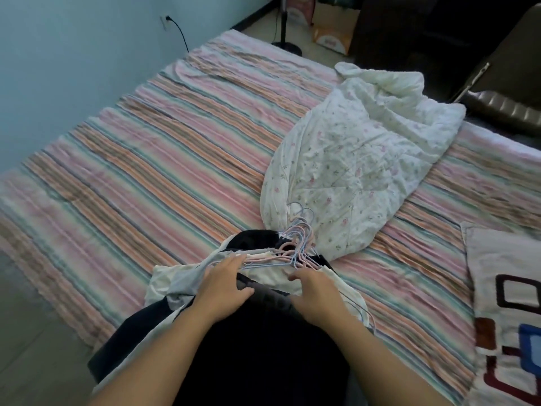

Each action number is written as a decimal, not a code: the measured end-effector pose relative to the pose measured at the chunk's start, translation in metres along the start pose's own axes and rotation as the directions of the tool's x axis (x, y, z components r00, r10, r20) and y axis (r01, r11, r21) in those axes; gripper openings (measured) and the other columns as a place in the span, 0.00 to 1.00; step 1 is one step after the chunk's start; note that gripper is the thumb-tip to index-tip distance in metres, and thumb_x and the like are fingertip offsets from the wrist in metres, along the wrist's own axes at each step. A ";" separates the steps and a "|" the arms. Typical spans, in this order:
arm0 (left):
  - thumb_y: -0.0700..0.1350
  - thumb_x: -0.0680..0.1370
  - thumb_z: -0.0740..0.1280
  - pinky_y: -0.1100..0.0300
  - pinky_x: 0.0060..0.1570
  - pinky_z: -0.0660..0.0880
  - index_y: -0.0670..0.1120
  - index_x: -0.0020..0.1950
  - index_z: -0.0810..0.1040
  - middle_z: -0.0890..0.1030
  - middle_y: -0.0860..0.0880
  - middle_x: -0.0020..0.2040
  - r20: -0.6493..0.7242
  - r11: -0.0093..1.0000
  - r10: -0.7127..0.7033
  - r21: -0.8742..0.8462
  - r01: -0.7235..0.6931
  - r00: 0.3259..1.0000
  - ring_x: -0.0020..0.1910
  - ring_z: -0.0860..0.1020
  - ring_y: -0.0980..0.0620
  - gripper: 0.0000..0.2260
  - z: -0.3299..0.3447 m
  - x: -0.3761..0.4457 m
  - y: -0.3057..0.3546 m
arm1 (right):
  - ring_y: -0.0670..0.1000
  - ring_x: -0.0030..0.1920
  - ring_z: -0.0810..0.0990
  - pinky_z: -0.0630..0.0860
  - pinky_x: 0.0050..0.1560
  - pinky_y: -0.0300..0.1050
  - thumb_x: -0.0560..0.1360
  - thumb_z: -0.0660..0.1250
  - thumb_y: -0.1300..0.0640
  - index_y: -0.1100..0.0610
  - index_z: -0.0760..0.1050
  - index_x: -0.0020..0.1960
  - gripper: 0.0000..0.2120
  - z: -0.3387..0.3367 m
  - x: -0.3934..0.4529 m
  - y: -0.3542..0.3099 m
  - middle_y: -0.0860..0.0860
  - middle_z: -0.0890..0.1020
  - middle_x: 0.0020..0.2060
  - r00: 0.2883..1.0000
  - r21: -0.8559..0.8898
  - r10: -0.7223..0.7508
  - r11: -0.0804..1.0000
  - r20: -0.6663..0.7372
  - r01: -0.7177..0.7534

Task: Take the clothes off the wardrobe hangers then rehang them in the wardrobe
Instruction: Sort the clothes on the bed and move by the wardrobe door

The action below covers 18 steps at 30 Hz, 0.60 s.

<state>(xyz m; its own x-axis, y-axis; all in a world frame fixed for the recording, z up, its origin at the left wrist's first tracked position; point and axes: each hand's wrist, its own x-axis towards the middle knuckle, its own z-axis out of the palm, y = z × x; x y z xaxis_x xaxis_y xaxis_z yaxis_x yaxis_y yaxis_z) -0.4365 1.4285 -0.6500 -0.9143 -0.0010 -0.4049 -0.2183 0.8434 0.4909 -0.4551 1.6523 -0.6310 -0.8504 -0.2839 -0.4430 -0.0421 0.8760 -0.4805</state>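
A pile of clothes on hangers lies on the striped bed in front of me. On top is a black garment with a grey collar; under it are white garments and another dark one. The bunch of pink and pale blue wire hangers sticks out at the far end, hooks toward the quilt. My left hand lies on the pile with fingers stretched over the white cloth by the hangers. My right hand rests on the black garment's collar edge, fingers slightly bent; whether it pinches the cloth is unclear.
A crumpled white floral quilt lies just beyond the hangers on the right. A patterned pillow sits at the right edge. A dark headboard and boxes are at the far right; a blue wall runs along the left.
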 end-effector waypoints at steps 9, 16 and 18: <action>0.61 0.65 0.71 0.55 0.51 0.76 0.58 0.67 0.71 0.79 0.55 0.59 0.078 0.997 0.016 0.073 -0.021 0.997 0.54 0.77 0.54 0.31 -0.149 -0.111 0.037 | 0.51 0.64 0.75 0.73 0.63 0.50 0.73 0.69 0.42 0.52 0.75 0.68 0.26 -0.078 -0.072 -0.142 0.48 0.78 0.63 0.966 -0.073 -0.258 0.964 -0.031 0.256; 0.65 0.61 0.71 0.56 0.57 0.75 0.62 0.71 0.66 0.74 0.59 0.67 -0.042 0.991 -0.100 0.083 0.103 0.994 0.62 0.75 0.57 0.39 -0.251 -0.266 0.002 | 0.50 0.61 0.77 0.76 0.58 0.49 0.71 0.70 0.51 0.51 0.72 0.69 0.26 -0.119 -0.160 -0.275 0.47 0.77 0.63 0.877 -0.239 -0.479 0.848 0.034 0.472; 0.65 0.62 0.72 0.56 0.60 0.74 0.60 0.75 0.63 0.72 0.57 0.69 -0.113 0.986 -0.126 0.091 0.137 0.986 0.65 0.73 0.55 0.42 -0.280 -0.306 -0.005 | 0.51 0.62 0.76 0.77 0.58 0.50 0.71 0.70 0.50 0.50 0.69 0.72 0.30 -0.125 -0.190 -0.316 0.47 0.76 0.64 0.839 -0.278 -0.541 0.799 0.053 0.533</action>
<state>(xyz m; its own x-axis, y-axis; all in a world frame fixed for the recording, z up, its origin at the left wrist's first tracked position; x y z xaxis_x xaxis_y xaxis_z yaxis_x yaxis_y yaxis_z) -0.2510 1.2742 -0.3130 -0.9120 -0.1681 -0.3742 -0.3094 0.8809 0.3583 -0.3460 1.4782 -0.3002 -0.6632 -0.7330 -0.1514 -0.6328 0.6572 -0.4095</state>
